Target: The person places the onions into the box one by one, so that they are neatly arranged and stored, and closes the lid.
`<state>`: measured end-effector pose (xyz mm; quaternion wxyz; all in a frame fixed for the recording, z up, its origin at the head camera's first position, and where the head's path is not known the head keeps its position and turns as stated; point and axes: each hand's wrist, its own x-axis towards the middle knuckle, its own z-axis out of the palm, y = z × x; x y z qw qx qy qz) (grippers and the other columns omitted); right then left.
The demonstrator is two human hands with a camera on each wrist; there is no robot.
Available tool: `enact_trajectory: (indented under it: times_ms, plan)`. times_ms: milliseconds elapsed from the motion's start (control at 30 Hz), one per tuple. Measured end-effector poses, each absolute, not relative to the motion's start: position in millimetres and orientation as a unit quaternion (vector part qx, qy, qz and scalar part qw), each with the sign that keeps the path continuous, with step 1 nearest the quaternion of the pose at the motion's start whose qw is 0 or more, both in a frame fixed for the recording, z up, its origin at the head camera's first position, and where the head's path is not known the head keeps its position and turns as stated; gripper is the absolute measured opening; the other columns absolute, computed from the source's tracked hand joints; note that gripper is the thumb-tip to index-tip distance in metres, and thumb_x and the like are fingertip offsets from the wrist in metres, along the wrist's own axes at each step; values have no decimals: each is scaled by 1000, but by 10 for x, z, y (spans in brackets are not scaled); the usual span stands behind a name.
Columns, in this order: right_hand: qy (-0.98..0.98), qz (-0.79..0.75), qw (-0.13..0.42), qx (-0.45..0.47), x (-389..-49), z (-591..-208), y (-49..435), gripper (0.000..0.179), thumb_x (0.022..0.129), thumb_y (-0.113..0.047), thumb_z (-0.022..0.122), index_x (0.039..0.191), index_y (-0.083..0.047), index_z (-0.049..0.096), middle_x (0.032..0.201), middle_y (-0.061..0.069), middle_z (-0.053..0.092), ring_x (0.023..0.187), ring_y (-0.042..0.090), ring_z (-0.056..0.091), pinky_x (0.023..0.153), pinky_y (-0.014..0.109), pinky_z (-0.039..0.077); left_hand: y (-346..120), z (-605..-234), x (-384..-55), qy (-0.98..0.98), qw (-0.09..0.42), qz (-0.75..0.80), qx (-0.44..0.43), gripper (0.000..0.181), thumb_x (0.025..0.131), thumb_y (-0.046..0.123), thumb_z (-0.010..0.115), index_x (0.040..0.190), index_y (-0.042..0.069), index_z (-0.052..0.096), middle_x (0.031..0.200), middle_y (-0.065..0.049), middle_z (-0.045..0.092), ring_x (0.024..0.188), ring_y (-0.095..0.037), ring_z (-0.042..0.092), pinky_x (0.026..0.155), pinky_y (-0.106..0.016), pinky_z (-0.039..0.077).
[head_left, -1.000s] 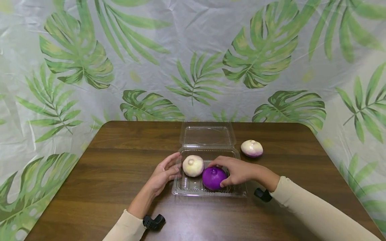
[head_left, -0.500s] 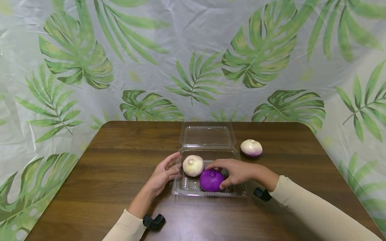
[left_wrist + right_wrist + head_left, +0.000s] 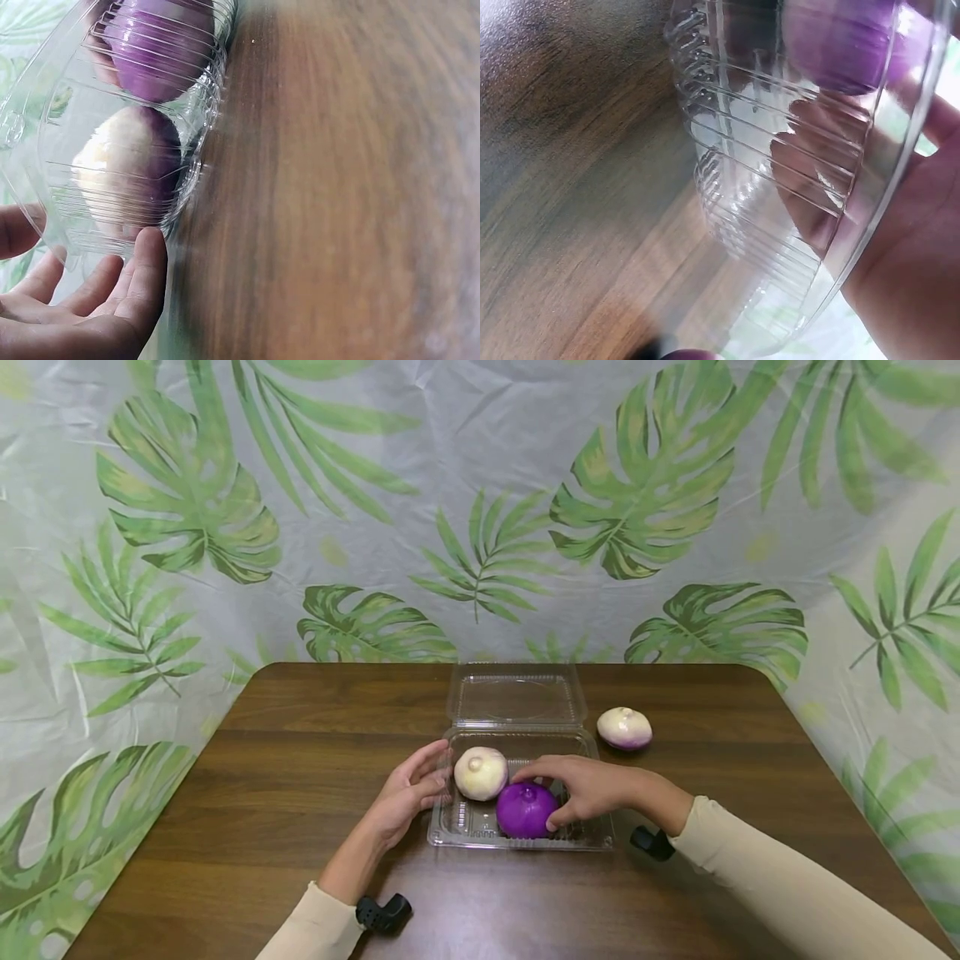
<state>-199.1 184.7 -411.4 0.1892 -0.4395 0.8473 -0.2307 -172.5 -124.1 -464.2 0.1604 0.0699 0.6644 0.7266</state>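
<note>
In the head view a clear plastic clamshell container [image 3: 592, 839] stands with its lid raised at the back. A white turnip with a purple underside [image 3: 480, 773] sits in its left part. Beside that turnip, inside the tray, is a bright purple turnip [image 3: 525, 810], which my right hand [image 3: 588, 789] holds between thumb and fingers. My left hand [image 3: 405, 793] rests its loosely extended fingers along the container's left wall. Through the clear wall, the left wrist view shows the white turnip [image 3: 131, 172] close to my fingertips [image 3: 150, 251].
Another white and purple turnip [image 3: 625, 728] lies on the brown wooden table [image 3: 300, 777], just right of the container. Behind the table hangs a leaf-patterned sheet [image 3: 510, 460]. Dark wrist camera mounts [image 3: 384, 913] sit at both cuffs.
My right hand has shifted the purple turnip slightly left and nearer the container's front, during the first half second. My left hand keeps its place.
</note>
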Motion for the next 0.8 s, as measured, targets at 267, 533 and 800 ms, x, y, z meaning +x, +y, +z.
enact_trajectory:
  times_ms: [267,533,800]
  plan:
    - [852,-239,182,-428,-1993,-4013,1907,72,78,-20,78,142,-6,48,141,11,55,128,33,54,105,49,46,-1243,-4634,-1717,666,160,725,71,64,95,-1,49,154,5,28,161,-23,29,143,-43,36,92,-32,54]
    - [874,-254,158,-384,-2061,-3723,2161,70,85,-25,75,146,-9,45,147,13,50,133,35,50,97,53,50,-1250,-4629,-1723,665,163,725,73,63,95,-4,47,155,4,27,161,-23,28,144,-45,35,94,-35,53]
    - [895,-275,121,-330,-2167,-3466,2517,65,90,-21,72,146,-7,44,146,18,48,130,41,50,95,58,50,-1235,-4630,-1727,668,162,723,65,63,94,-4,47,154,4,28,161,-23,29,143,-42,38,93,-32,53]
